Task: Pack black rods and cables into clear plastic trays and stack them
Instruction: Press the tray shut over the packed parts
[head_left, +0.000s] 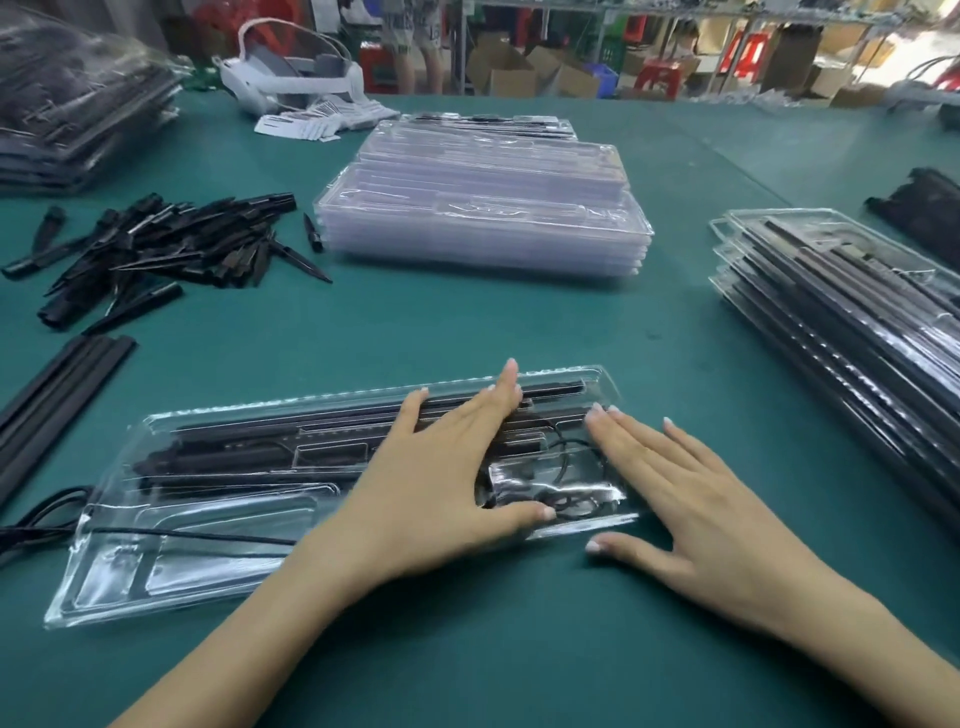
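The scene is viewed from 1 head-worn camera, angled forward and down over a green table (467, 322); the near edge is seen close, shelving far behind.

We see a wide green table (467, 322) filling the foreground. Beyond its far edge stand metal shelving racks (602, 31), open cardboard boxes (511, 73), red plastic stools (660, 78) and blue bins (602, 78). Bright light washes the far right corner.
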